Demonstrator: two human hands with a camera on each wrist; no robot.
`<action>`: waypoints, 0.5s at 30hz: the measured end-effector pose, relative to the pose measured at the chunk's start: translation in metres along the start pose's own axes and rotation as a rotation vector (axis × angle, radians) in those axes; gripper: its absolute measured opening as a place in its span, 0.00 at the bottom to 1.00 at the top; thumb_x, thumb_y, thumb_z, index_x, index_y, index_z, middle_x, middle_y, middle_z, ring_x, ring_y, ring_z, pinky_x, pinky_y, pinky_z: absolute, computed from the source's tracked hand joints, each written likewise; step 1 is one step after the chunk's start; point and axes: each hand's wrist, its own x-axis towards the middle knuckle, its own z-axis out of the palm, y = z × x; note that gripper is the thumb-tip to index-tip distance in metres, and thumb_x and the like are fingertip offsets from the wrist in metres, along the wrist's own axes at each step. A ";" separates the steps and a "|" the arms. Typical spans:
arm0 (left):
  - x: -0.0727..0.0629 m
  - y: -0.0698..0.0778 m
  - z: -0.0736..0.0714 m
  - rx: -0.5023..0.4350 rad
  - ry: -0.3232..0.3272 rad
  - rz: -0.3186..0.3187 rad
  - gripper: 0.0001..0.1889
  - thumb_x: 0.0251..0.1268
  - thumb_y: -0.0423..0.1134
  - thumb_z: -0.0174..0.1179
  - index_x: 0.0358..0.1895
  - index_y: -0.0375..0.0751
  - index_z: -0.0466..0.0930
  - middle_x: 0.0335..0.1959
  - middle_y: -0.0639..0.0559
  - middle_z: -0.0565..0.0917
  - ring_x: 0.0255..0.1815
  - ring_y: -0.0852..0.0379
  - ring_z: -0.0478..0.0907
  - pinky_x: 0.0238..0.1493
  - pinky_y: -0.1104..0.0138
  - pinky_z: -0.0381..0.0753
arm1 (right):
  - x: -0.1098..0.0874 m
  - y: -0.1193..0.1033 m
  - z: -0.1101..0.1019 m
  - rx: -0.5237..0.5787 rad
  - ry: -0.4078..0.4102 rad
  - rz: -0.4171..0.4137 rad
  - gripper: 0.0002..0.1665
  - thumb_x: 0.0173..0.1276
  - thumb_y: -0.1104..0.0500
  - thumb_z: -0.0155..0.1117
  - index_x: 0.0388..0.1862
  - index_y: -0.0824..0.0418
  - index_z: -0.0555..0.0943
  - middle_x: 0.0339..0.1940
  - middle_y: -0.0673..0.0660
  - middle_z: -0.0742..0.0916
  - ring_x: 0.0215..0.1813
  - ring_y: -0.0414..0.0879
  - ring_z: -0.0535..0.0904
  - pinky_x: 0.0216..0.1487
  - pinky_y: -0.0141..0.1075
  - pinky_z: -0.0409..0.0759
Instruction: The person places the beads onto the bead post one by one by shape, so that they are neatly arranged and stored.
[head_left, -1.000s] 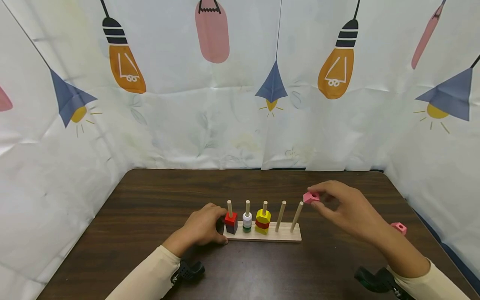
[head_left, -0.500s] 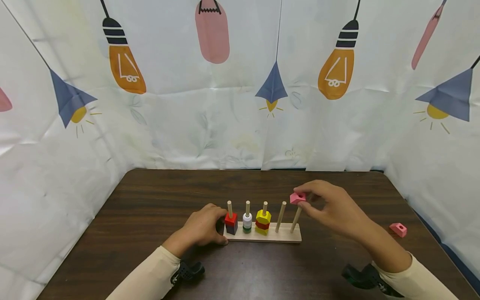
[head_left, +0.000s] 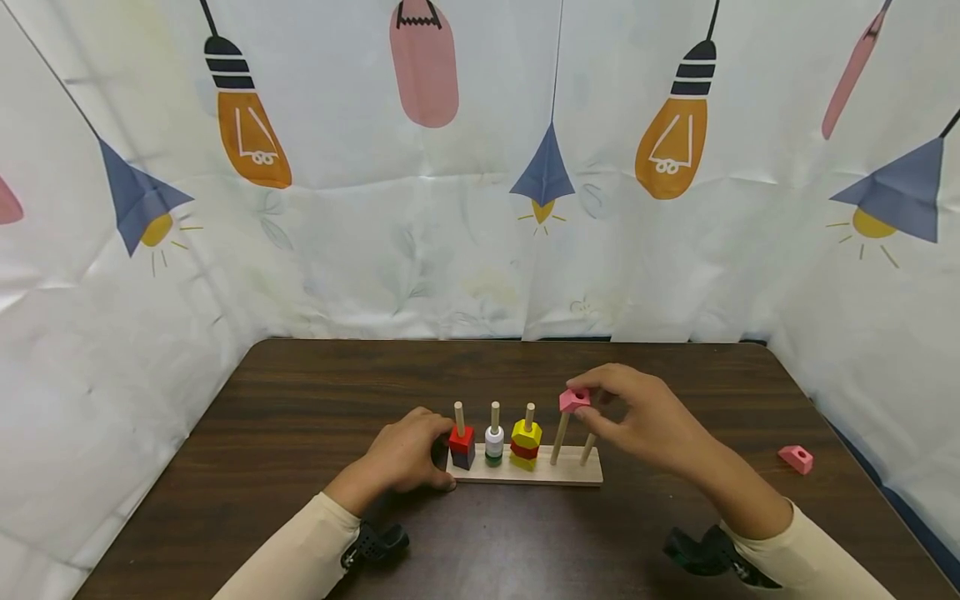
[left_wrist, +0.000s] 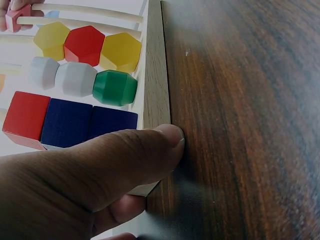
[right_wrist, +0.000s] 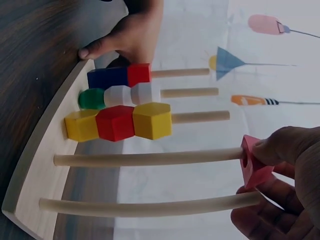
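My left hand [head_left: 408, 450] grips the left end of a wooden peg stacker [head_left: 547, 473], with the thumb [left_wrist: 165, 140] on its front edge. Between thumb and fingers, my right hand [head_left: 645, 412] pinches a pink block [right_wrist: 254, 162] with a hole through it. In the right wrist view the block's hole is right at the tip of the fourth peg [right_wrist: 145, 159]. The fifth peg [right_wrist: 150, 207] is bare, and its tip overlaps the right fingers. Blue and red cubes [left_wrist: 67, 120], green and white beads [left_wrist: 114, 87], and yellow and red blocks [left_wrist: 84, 45] fill the other three pegs.
Another pink block [head_left: 797, 458], also with a hole, lies on the brown table [head_left: 300, 400] at the right. White fabric [head_left: 360, 258] printed with lamps and bulbs hangs behind and beside the table.
My right hand has carried the pink block leftward, past the fifth peg to the top of the fourth. The left hand and the stacker have stayed in place.
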 end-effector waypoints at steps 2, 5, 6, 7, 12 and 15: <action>0.000 0.000 0.000 0.001 -0.001 0.000 0.32 0.36 0.52 0.84 0.50 0.51 0.84 0.49 0.55 0.83 0.56 0.51 0.76 0.44 0.47 0.80 | 0.001 0.000 0.001 0.007 -0.001 0.006 0.23 0.58 0.68 0.79 0.53 0.59 0.84 0.47 0.46 0.86 0.40 0.36 0.80 0.40 0.37 0.83; 0.000 0.000 0.000 0.002 -0.005 -0.004 0.33 0.36 0.52 0.84 0.51 0.51 0.84 0.50 0.54 0.83 0.57 0.51 0.76 0.45 0.46 0.80 | 0.001 0.000 0.003 0.017 -0.006 0.011 0.23 0.60 0.67 0.78 0.54 0.59 0.84 0.47 0.46 0.86 0.40 0.36 0.80 0.40 0.37 0.84; 0.000 0.000 0.000 0.003 -0.006 -0.006 0.33 0.37 0.52 0.84 0.52 0.51 0.84 0.50 0.54 0.83 0.57 0.51 0.76 0.45 0.46 0.80 | 0.002 0.000 0.004 0.023 -0.008 0.013 0.23 0.60 0.68 0.78 0.54 0.59 0.84 0.47 0.46 0.86 0.40 0.36 0.80 0.40 0.36 0.83; 0.000 0.000 0.000 0.003 -0.006 -0.008 0.33 0.37 0.52 0.84 0.52 0.50 0.84 0.50 0.54 0.83 0.58 0.51 0.76 0.45 0.46 0.80 | 0.002 0.000 0.004 0.027 -0.011 0.017 0.22 0.60 0.68 0.78 0.54 0.58 0.84 0.47 0.46 0.86 0.40 0.35 0.80 0.40 0.36 0.83; 0.001 0.000 -0.001 0.001 -0.004 -0.010 0.33 0.36 0.52 0.84 0.51 0.51 0.84 0.49 0.54 0.83 0.57 0.51 0.76 0.45 0.46 0.80 | 0.002 0.001 0.009 0.051 -0.033 0.018 0.22 0.61 0.68 0.77 0.54 0.58 0.84 0.46 0.45 0.85 0.40 0.35 0.81 0.40 0.34 0.83; 0.001 0.000 0.000 0.000 -0.003 -0.009 0.33 0.36 0.52 0.84 0.51 0.51 0.84 0.49 0.54 0.83 0.57 0.51 0.76 0.45 0.46 0.80 | 0.001 0.003 0.013 0.054 -0.038 0.021 0.22 0.61 0.69 0.77 0.54 0.57 0.84 0.46 0.44 0.86 0.40 0.35 0.81 0.39 0.34 0.83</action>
